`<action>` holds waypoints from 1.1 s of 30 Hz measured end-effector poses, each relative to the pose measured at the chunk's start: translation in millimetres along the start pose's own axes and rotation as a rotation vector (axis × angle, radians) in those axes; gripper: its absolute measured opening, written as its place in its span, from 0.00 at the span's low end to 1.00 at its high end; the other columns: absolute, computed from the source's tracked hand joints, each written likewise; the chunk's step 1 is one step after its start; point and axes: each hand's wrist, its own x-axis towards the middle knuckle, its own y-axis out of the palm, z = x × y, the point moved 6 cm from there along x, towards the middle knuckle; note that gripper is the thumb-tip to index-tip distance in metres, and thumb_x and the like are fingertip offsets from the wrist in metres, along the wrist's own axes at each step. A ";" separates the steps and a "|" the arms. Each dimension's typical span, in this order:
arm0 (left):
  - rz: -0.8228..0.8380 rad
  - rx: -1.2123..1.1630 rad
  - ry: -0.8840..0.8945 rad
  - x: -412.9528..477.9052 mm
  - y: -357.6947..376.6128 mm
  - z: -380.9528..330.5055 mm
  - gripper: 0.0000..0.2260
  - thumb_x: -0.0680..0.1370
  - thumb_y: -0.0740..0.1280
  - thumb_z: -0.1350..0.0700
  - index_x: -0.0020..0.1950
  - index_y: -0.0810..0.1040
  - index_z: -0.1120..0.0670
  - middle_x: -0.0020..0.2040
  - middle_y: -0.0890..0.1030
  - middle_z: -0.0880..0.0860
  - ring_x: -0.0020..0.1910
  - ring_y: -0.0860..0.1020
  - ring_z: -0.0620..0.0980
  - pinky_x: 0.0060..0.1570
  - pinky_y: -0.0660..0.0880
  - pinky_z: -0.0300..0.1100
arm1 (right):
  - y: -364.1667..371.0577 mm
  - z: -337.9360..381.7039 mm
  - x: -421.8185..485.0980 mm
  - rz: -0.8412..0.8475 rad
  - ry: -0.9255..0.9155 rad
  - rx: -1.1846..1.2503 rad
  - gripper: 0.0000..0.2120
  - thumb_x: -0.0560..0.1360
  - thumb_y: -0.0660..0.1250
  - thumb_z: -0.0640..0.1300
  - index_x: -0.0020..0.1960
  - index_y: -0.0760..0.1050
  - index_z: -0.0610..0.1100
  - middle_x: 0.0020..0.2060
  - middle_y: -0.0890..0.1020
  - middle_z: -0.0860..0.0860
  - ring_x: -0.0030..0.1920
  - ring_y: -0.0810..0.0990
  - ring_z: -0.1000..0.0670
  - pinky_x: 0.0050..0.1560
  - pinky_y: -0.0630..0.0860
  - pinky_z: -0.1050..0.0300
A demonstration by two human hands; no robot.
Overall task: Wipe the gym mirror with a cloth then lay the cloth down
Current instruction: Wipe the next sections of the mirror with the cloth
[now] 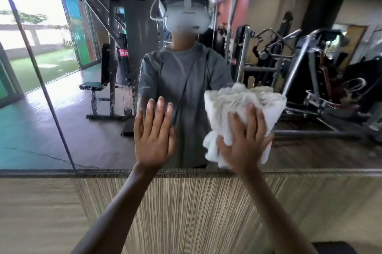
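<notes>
Cloth wiping, from nearest to farthest: two bare forearms reach forward over a striped wood-grain panel. Above the panel's top edge starts the mirror. The left hand lies flat on the glass, fingers straight, holding nothing. The right hand presses the cloth against the glass with spread, straight fingers, not curled round it. The cloth is white, thick and bunched; it looks soft, light and floppy, likely to slump or slide down the smooth glass if pressure eases. To carry it off, gathering the bunched middle in the fingers seems safest. Farther left, wet streaks mark the glass. Gym machines show in the reflection.
</notes>
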 end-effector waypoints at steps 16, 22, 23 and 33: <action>-0.008 -0.030 0.002 -5.8 -0.8 2.6 0.23 0.83 0.55 0.56 0.78 0.64 0.57 0.78 0.64 0.58 0.78 0.61 0.58 0.75 0.60 0.59 | -4.0 9.4 -1.0 -0.040 0.215 0.037 0.33 0.70 0.64 0.61 0.71 0.66 0.48 0.74 0.61 0.42 0.73 0.61 0.41 0.67 0.58 0.37; -0.003 -0.043 0.038 -8.0 0.0 6.6 0.26 0.82 0.54 0.51 0.80 0.61 0.56 0.78 0.62 0.58 0.80 0.59 0.56 0.77 0.57 0.56 | 15.4 82.0 -40.2 0.076 -0.130 0.031 0.29 0.78 0.56 0.61 0.76 0.61 0.52 0.76 0.60 0.46 0.75 0.60 0.45 0.65 0.58 0.38; 0.002 -0.039 0.043 -8.4 0.5 7.2 0.27 0.81 0.56 0.51 0.80 0.62 0.56 0.78 0.62 0.58 0.79 0.59 0.57 0.77 0.57 0.56 | 16.4 75.4 -47.4 0.083 -0.217 0.020 0.27 0.79 0.54 0.61 0.76 0.62 0.53 0.76 0.62 0.46 0.74 0.61 0.45 0.64 0.61 0.38; -0.058 -0.030 -0.004 -8.0 0.2 1.4 0.23 0.82 0.55 0.56 0.78 0.65 0.57 0.76 0.66 0.59 0.79 0.61 0.57 0.75 0.60 0.58 | -7.6 22.0 17.4 -0.053 0.192 0.097 0.31 0.74 0.60 0.60 0.73 0.66 0.50 0.75 0.62 0.43 0.74 0.61 0.42 0.65 0.62 0.33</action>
